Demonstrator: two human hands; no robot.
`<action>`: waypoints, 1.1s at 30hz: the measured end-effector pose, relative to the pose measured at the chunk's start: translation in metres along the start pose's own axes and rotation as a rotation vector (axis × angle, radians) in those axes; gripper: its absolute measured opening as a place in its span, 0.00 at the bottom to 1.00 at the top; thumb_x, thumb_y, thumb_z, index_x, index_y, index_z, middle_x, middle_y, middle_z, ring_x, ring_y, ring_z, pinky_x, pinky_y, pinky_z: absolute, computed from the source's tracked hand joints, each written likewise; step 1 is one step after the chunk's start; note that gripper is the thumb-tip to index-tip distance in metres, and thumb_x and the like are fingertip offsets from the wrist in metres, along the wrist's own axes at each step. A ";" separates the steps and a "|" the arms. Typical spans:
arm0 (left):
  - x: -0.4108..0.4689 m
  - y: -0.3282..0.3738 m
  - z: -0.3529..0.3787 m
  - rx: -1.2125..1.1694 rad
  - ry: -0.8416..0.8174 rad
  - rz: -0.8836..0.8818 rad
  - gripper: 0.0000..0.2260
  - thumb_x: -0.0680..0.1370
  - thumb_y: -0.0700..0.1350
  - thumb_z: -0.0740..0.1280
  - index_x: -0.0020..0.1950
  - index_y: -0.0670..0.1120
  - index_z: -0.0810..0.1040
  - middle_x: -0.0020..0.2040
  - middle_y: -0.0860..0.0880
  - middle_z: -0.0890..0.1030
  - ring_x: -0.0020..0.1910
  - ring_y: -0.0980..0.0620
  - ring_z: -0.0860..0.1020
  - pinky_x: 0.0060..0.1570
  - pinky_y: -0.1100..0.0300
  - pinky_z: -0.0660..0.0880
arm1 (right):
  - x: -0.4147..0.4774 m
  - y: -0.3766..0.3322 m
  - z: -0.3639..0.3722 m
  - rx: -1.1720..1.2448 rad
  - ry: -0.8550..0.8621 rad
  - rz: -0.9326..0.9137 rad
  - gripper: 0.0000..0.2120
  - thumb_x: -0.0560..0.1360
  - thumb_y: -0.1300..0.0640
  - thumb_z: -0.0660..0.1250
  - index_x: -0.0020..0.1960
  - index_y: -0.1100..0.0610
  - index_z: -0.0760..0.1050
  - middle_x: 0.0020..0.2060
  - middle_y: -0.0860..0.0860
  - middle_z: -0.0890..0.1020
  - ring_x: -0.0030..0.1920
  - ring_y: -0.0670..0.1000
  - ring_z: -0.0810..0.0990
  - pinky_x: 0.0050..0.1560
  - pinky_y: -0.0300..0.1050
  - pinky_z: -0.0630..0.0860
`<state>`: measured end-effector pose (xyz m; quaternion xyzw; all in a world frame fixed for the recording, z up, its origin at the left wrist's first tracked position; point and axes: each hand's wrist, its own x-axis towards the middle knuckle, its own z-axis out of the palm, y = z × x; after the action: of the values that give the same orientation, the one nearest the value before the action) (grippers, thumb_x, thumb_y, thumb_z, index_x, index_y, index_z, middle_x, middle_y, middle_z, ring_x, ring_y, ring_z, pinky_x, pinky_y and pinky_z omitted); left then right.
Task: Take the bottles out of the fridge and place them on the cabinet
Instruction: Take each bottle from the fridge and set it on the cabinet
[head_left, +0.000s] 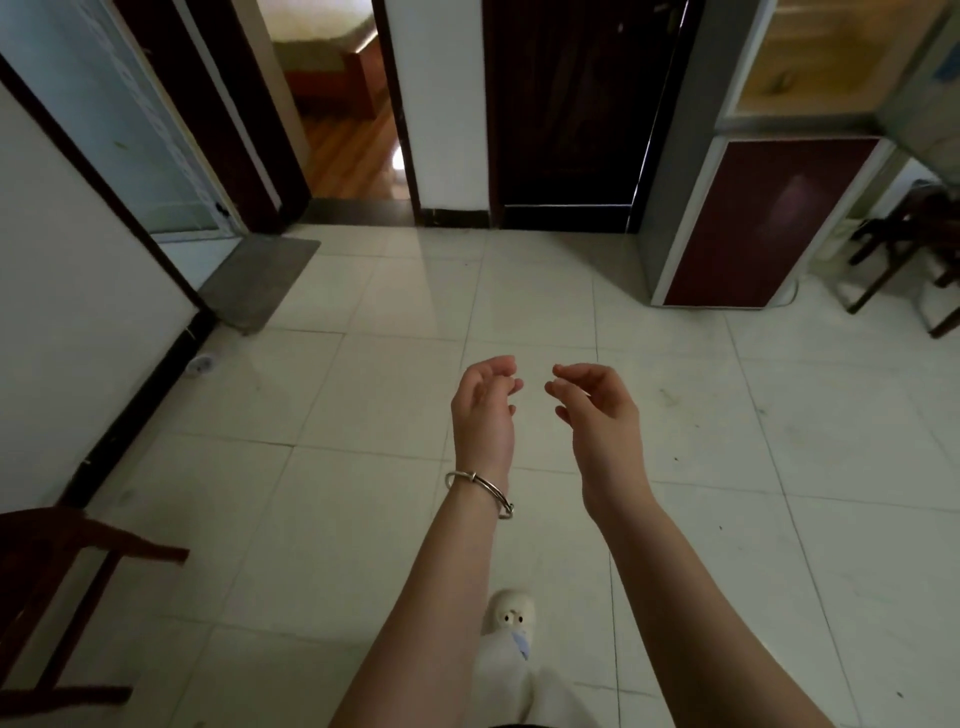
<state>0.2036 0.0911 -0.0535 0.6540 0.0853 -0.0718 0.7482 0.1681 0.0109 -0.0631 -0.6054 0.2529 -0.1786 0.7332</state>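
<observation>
My left hand (483, 405), with a silver bangle on the wrist, and my right hand (597, 410) are raised side by side over the white tiled floor. Their fingers hang loosely curled and hold nothing. The fridge (769, 218) stands at the upper right, grey-sided with a dark red lower door that is closed; its upper door has a yellowish front. No bottles and no cabinet top can be seen in this view.
A dark wooden chair (57, 597) stands at the lower left. More dark chairs (909, 244) sit at the far right. Ahead are a closed dark door (566, 114), an open doorway (343, 104) and a grey floor mat (260, 280). My slippered foot (511, 623) shows below.
</observation>
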 end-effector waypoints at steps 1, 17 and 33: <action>0.015 0.002 0.008 -0.003 -0.007 -0.003 0.10 0.76 0.38 0.59 0.44 0.51 0.76 0.45 0.55 0.79 0.49 0.54 0.78 0.47 0.61 0.72 | 0.016 -0.004 0.002 -0.003 0.007 0.002 0.05 0.74 0.63 0.67 0.48 0.54 0.76 0.49 0.46 0.82 0.52 0.48 0.79 0.53 0.44 0.74; 0.175 0.022 0.151 0.051 -0.169 -0.023 0.08 0.77 0.39 0.59 0.46 0.48 0.76 0.46 0.55 0.79 0.51 0.53 0.78 0.46 0.62 0.72 | 0.214 -0.042 -0.011 0.063 0.188 -0.008 0.05 0.75 0.63 0.67 0.47 0.53 0.76 0.47 0.48 0.81 0.51 0.50 0.79 0.53 0.44 0.75; 0.266 0.028 0.372 -0.052 -0.030 0.011 0.09 0.76 0.38 0.59 0.45 0.48 0.77 0.45 0.56 0.79 0.48 0.56 0.79 0.46 0.62 0.73 | 0.430 -0.108 -0.123 0.008 0.025 -0.043 0.06 0.74 0.62 0.67 0.46 0.52 0.76 0.47 0.47 0.81 0.51 0.48 0.79 0.55 0.45 0.74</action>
<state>0.4815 -0.2729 -0.0372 0.6336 0.0723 -0.0753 0.7666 0.4481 -0.3536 -0.0411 -0.6052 0.2485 -0.2029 0.7285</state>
